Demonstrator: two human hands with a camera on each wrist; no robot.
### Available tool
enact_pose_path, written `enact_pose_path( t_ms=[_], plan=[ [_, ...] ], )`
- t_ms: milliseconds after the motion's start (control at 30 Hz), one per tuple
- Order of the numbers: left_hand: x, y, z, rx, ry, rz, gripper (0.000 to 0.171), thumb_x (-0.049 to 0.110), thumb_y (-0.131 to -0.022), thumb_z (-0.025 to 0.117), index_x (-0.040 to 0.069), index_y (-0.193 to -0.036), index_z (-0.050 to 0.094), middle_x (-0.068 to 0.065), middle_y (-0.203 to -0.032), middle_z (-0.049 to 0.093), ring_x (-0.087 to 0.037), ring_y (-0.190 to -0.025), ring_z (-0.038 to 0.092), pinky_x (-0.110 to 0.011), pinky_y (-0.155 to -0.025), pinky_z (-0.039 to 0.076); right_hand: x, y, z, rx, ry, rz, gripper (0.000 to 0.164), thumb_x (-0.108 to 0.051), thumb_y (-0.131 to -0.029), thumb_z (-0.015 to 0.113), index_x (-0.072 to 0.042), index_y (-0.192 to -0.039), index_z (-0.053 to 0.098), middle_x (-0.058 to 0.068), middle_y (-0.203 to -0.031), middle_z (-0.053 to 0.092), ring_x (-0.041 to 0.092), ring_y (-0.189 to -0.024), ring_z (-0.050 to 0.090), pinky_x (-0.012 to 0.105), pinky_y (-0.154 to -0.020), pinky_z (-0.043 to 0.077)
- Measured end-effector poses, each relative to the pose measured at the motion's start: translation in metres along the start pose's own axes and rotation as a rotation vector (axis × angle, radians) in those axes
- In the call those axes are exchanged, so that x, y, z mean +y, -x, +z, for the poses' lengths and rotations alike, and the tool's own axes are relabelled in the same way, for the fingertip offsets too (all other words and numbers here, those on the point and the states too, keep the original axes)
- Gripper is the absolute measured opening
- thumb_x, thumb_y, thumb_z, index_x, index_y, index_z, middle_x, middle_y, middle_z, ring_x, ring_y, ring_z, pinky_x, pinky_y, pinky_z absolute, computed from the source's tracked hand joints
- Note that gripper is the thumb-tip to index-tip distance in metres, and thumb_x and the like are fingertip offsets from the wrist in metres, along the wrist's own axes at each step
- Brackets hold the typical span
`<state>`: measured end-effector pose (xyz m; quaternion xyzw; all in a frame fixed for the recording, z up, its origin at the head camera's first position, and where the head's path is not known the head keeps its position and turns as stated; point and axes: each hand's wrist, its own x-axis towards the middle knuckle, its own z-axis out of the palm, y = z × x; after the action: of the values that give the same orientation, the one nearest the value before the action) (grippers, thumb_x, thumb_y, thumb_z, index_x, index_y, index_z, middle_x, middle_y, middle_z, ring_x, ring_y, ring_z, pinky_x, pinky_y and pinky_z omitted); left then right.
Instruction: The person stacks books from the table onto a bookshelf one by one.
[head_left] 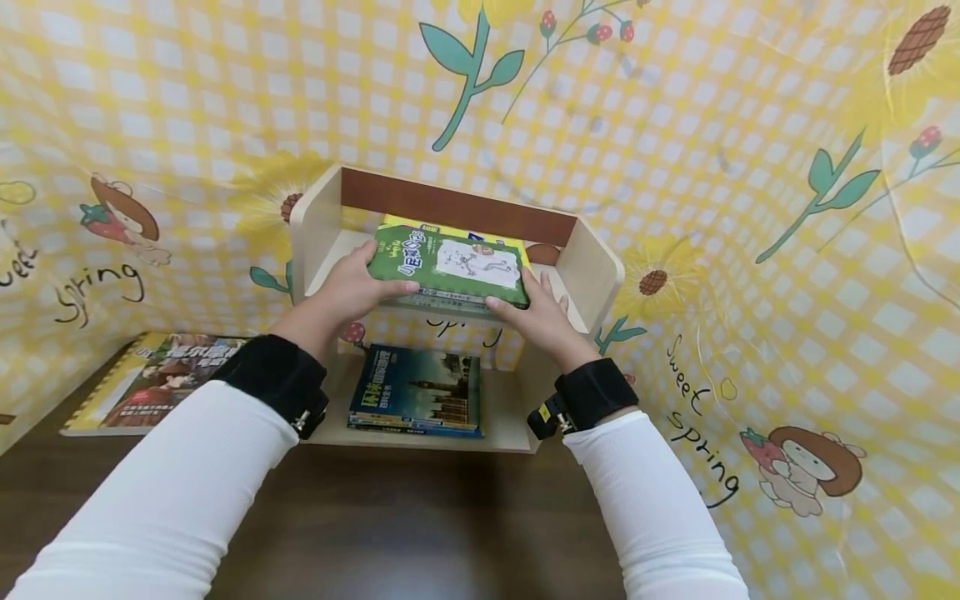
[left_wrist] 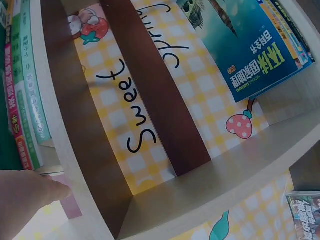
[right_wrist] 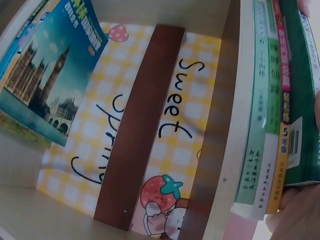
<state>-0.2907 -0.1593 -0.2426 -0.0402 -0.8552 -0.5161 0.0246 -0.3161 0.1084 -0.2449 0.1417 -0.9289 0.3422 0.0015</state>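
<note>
A green book (head_left: 420,258) with a white drawing panel lies face up over a stack of books on the top shelf of a small bookcase. My left hand (head_left: 348,283) grips its left end, the thumb along the front edge. At the right end my right hand (head_left: 543,312) holds it, with the thumb at the front corner. Beneath are books with light green, green and pink-yellow spines (right_wrist: 285,110), seen in the right wrist view. A yellow book (head_left: 450,232) shows behind the green one. Whether the green book bears fully on the stack, I cannot tell.
On the lower shelf (head_left: 510,417) lies a stack topped by a blue book (head_left: 420,383) with a clock tower. A magazine-like book (head_left: 165,375) lies left of the bookcase on the dark wooden table (head_left: 405,508). Side panels (head_left: 596,271) flank the top shelf; checked cloth surrounds it.
</note>
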Motion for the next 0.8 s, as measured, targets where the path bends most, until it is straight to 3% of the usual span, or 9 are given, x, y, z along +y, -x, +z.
enact_pose_path(
  t_ms=[167,400,633,800],
  plan=[
    [-0.002,-0.012,0.003,-0.016,0.036,-0.028,0.102,0.039,-0.089,0.068,0.012,-0.155,-0.005,-0.012,-0.162,-0.004,-0.035,-0.147,-0.001,-0.054,-0.117,0.012,0.006,-0.015,0.000,0.027,0.049,0.001,0.087,-0.054,-0.092,0.055,-0.013,-0.156,0.013,0.008,-0.162,0.011,0.021,-0.148,-0.009,0.053,-0.114,-0.016],
    [-0.002,-0.022,0.002,-0.023,0.061,-0.024,0.101,0.038,-0.090,0.068,0.014,-0.155,-0.006,-0.012,-0.162,-0.003,-0.035,-0.147,0.002,-0.053,-0.117,0.015,0.010,-0.026,-0.001,0.028,-0.066,0.010,0.088,-0.053,-0.092,0.058,-0.015,-0.156,0.012,0.010,-0.163,0.001,0.025,-0.149,-0.001,0.048,-0.119,0.013],
    [-0.001,-0.030,0.000,-0.024,0.037,-0.015,0.101,0.039,-0.090,0.067,0.016,-0.155,-0.006,-0.010,-0.162,-0.004,-0.035,-0.147,-0.001,-0.054,-0.117,0.013,0.010,-0.031,-0.001,0.064,-0.092,-0.041,0.085,-0.049,-0.092,0.060,-0.016,-0.156,0.015,0.007,-0.157,0.027,0.026,-0.141,0.029,0.044,-0.111,0.031],
    [-0.008,-0.036,0.002,-0.026,0.007,-0.007,0.101,0.040,-0.090,0.067,0.012,-0.155,-0.006,-0.012,-0.162,-0.004,-0.035,-0.147,0.000,-0.054,-0.117,0.011,0.014,-0.036,0.005,0.068,-0.086,-0.049,0.080,-0.047,-0.092,0.061,-0.015,-0.155,0.022,0.011,-0.148,0.040,0.028,-0.133,0.041,0.045,-0.107,0.036]
  ],
)
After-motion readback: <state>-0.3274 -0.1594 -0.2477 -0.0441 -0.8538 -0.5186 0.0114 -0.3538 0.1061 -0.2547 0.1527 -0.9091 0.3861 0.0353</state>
